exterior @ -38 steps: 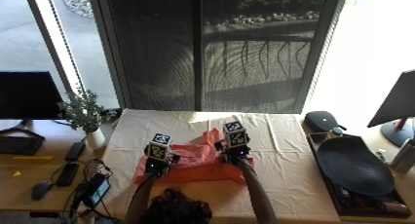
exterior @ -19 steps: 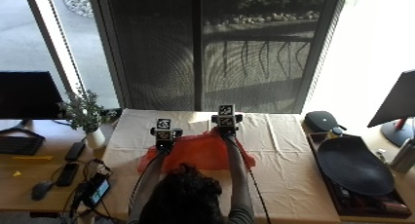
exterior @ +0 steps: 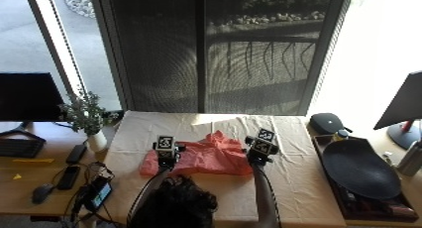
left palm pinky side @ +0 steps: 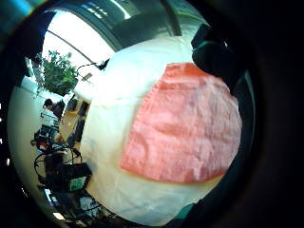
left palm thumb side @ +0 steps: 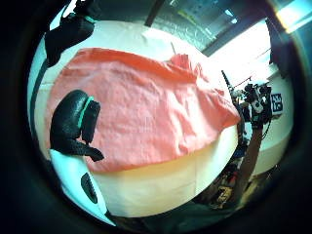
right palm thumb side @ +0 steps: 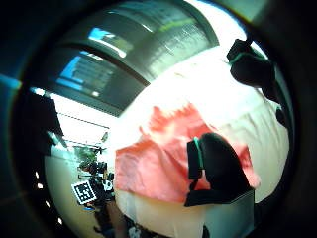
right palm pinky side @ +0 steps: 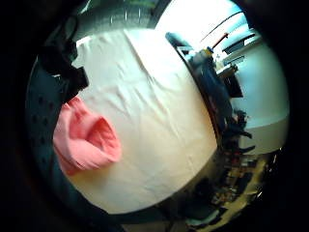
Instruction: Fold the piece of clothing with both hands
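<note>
A coral-red garment [exterior: 198, 159] lies spread on the cream tablecloth [exterior: 290, 183], with a small raised bunch at its far edge [exterior: 215, 138]. My left hand [exterior: 166, 149] hovers over the garment's left part. Its thumb [left palm thumb side: 73, 122] and fingers [left palm pinky side: 213, 52] are apart with no cloth between them. My right hand [exterior: 260, 148] is over the garment's right edge, and its thumb [right palm thumb side: 218, 168] and fingers [right palm thumb side: 252, 64] hold nothing. In the right little finger side view a rumpled fold of the garment [right palm pinky side: 87, 140] lies on the tablecloth.
A potted plant [exterior: 87, 120] stands at the table's far left corner. The side desk on the left holds a monitor [exterior: 29, 96], a phone [exterior: 77, 153] and a mouse [exterior: 41, 193]. A black dish [exterior: 359, 169] and a black pouch [exterior: 328, 123] sit at the right.
Both hands carried the garment's near edge away from me and laid it down. They have since let go and drawn back, the right one moving out to the right.
</note>
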